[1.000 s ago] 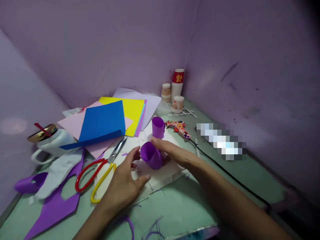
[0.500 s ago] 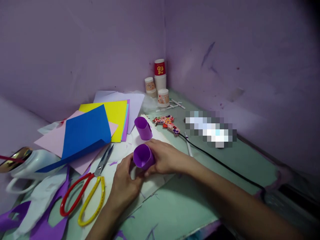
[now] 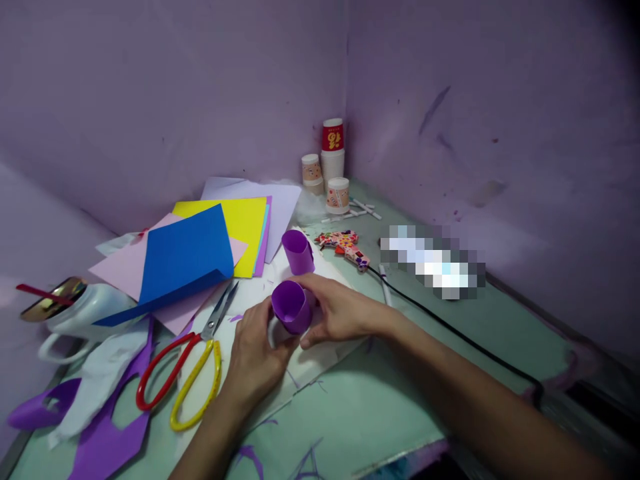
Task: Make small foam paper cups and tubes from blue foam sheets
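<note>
Both my hands are around a purple paper tube (image 3: 291, 308), whose open top faces me. My left hand (image 3: 257, 347) curls along its left side, with the thumb low at the front. On the other side, my right hand (image 3: 340, 308) presses fingers and thumb to the tube. A pale curved edge shows beneath it on the left; I cannot make out what it belongs to. Just behind stands a second purple tube (image 3: 299, 255), leaning slightly. Left of my left hand lie scissors (image 3: 210, 327) with one red and one yellow handle, blades partly apart.
Coloured sheets (image 3: 187, 250) and a white mug (image 3: 83, 317) are at the left, above purple offcuts (image 3: 113, 440). A patterned glue gun (image 3: 350, 248) trails a black cord (image 3: 450, 333) to the right. Paper cups (image 3: 338, 195) stand in the corner near white sticks (image 3: 365, 209).
The whole scene has shifted a little to the right in view. The tube between my hands has tipped slightly and sits a bit higher; both hands remain on it.
</note>
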Tool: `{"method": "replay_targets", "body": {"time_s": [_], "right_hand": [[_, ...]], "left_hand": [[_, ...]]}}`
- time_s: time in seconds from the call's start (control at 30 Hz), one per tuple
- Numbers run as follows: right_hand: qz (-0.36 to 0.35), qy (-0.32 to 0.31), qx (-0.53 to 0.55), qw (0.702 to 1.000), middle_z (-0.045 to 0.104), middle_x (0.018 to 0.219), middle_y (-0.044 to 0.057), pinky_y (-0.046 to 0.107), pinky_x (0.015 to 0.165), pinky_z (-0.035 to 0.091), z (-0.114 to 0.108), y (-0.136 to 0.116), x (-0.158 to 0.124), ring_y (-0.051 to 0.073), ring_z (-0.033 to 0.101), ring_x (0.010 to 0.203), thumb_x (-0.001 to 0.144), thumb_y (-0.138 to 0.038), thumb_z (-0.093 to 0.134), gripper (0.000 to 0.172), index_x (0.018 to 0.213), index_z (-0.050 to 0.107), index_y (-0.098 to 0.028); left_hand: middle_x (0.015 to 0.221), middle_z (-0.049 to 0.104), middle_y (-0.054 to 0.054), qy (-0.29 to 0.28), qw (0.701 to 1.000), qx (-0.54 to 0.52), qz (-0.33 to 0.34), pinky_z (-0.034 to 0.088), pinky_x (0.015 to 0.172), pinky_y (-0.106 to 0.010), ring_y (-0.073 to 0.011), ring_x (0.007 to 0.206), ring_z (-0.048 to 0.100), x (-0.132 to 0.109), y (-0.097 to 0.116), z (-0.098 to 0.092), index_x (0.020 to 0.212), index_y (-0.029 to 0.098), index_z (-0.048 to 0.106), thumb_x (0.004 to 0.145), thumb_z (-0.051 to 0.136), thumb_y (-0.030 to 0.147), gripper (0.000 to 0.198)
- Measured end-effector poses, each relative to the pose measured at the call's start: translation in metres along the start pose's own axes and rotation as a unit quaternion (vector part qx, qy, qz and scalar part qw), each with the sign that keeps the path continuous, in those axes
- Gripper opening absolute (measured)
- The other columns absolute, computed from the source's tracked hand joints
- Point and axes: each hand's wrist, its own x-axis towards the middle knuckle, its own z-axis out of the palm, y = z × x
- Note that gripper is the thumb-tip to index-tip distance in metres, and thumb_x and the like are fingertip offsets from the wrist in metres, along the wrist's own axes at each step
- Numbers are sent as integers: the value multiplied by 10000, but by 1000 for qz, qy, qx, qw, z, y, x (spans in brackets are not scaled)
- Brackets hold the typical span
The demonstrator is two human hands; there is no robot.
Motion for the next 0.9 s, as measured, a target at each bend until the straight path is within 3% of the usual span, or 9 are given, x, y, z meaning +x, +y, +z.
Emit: {"method": "replay_targets", "body": {"time_s": [0.1,0.17,0.33,0.4,0.5,0.67,0.8,0.9], "right_hand": [[-18,36,-15,999,494,1364,148,484,1025,395,-5,-5,-3,306,481,1236,582,-393,838,873,1333,440,-194],[-50,68,-8,996,479,1374,146,478,1017,410,-5,-9,-5,294,463,1256,605,-413,830,855,1334,434,-210],[-126,122,-18,984,538,1262,130,428,995,433,9,-17,-3,250,512,1198,701,-274,783,378,1032,615,-201],[-126,135,-8,983,584,1187,99,401,955,461,16,-18,-2,218,575,1100,729,-201,751,211,904,633,-204],[-78,180,48,979,617,1121,60,375,888,494,22,-20,-1,196,610,1011,720,-191,748,146,797,626,-209],[72,158,120,977,617,1056,59,313,714,521,15,-23,-1,193,599,900,677,-282,753,233,763,550,-204],[146,134,146,969,605,991,52,346,735,519,-1,-19,-2,208,603,869,636,-347,770,441,976,515,-225],[174,158,165,958,583,1111,85,377,800,515,-10,-17,-3,250,594,993,621,-380,767,640,1172,473,-241]], "left_hand": [[1183,626,-107,0,1000,-23,-8,480,882,-426,-270,1066,590,-3,0,-4,1231,192,512,721,661,344,553],[1219,607,-121,2,999,-42,-12,485,889,-437,-270,1085,589,-5,0,-5,1263,190,484,750,639,348,559],[1177,633,-114,7,998,-64,-1,459,931,-484,-279,1083,583,-6,2,-2,1220,205,519,762,628,346,492],[1165,639,-107,16,998,-68,0,453,943,-486,-272,1081,583,-7,2,0,1209,204,525,763,616,325,471],[1205,615,-130,36,997,-68,-10,471,932,-479,-271,1097,584,-11,2,0,1265,183,476,767,608,322,533],[1187,636,-117,76,997,-25,15,527,855,-423,-260,1054,616,-13,-6,-15,1276,195,473,726,682,369,614],[1060,679,-106,166,984,50,44,476,885,-472,-282,1030,601,-10,-26,-30,1095,186,597,805,597,327,322],[831,680,-60,211,975,61,25,485,774,-384,-220,835,623,-11,-39,-40,857,186,625,857,502,218,127]]}}
